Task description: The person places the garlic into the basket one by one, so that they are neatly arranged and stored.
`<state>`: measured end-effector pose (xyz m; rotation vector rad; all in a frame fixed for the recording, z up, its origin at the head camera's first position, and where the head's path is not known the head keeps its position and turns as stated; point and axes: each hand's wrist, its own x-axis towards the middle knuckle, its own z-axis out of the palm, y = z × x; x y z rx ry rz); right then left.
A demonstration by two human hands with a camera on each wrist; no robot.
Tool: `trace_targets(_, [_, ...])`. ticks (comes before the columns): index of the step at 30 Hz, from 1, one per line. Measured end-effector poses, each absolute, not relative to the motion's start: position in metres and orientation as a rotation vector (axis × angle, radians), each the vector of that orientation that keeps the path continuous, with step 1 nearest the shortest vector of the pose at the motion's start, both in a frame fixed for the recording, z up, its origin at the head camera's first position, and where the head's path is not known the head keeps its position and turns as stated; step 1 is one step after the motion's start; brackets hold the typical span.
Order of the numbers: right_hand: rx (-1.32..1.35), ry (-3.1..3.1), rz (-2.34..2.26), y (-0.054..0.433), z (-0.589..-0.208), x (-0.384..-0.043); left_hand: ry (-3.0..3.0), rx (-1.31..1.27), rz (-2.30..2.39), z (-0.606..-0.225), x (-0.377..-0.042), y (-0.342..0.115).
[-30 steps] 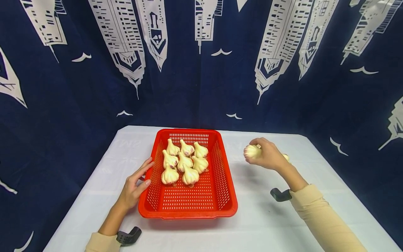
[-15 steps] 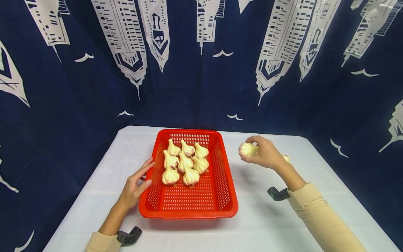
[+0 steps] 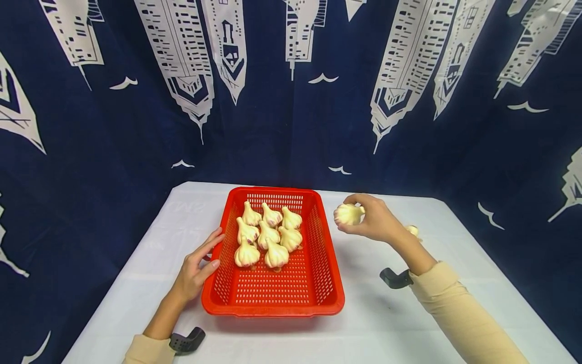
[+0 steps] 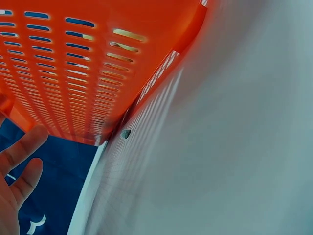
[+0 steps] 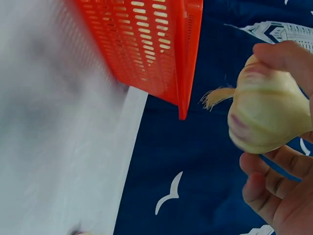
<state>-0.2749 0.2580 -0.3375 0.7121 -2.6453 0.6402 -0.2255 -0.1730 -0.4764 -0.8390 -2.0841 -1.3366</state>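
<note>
My right hand point(image 3: 374, 218) pinches a garlic bulb point(image 3: 349, 214) between thumb and fingers, held up over the table just right of the red plastic basket point(image 3: 273, 309). In the right wrist view the bulb point(image 5: 266, 105) shows purple streaks and a tuft of dry roots pointing at the basket wall point(image 5: 142, 44). Several pale garlic bulbs point(image 3: 268, 235) sit in rows in the basket's far and left part. My left hand point(image 3: 193, 273) rests at the basket's left side, fingers fairly straight, fingertips on the rim. In the left wrist view, its fingers point(image 4: 27, 147) show beside the perforated wall.
Another garlic bulb point(image 3: 413, 230) lies on the white-covered table point(image 3: 377, 313), partly hidden behind my right forearm. A dark blue cloth point(image 3: 273, 131) with white buildings and birds hangs behind the table. Dark wrist-worn devices point(image 3: 187, 340) project from both sleeves.
My right hand has carried the garlic bulb left toward the basket, and the bulb on the table has come more into sight. The left hand and basket have stayed put.
</note>
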Motion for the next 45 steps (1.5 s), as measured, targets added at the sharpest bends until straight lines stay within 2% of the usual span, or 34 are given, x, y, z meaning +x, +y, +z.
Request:
trace_targets(29, [0.920, -2.677, 0.702, 0.209, -0.326, -0.272, -2.080, -0.839, -1.333, -0.477, -0.225, -0.173])
trace_targets(45, [1.193, -2.678, 0.673, 0.172, -0.323, -0.275, -2.112, -0.826, -1.329, -0.474, -0.225, -0.173])
